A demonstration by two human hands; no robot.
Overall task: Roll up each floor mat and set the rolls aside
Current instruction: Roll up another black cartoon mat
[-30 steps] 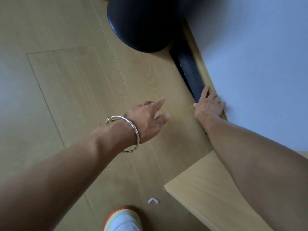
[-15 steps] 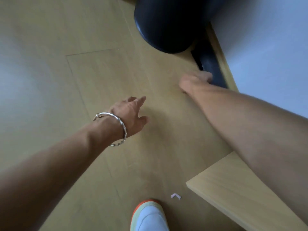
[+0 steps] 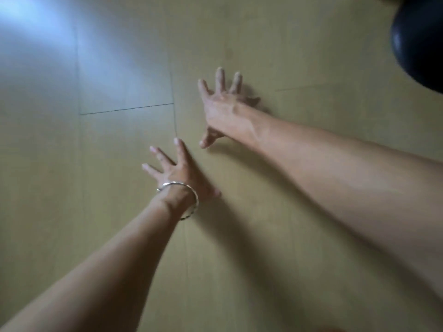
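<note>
Step, my read: between mats. Nothing in hand, reaching for the next one.

- left hand [image 3: 182, 173]: fingers straight and spread, palm down over the wood floor [image 3: 107, 248], holds nothing. Bracelet [image 3: 190, 201] on the wrist.
- right hand [image 3: 223, 109]: just ahead and right of the left one, also splayed wide, empty. Can't tell whether either palm touches the boards.
- No unrolled mat in view, under or near either hand.
- Dark rounded shape [image 3: 419, 44] well off to the right of the right hand, cut by the frame edge. Could be a roll, can't confirm. Long axis and heading unreadable.

Next move needs: find a mat's short edge, set both hands along it, roll square to its length.
</note>
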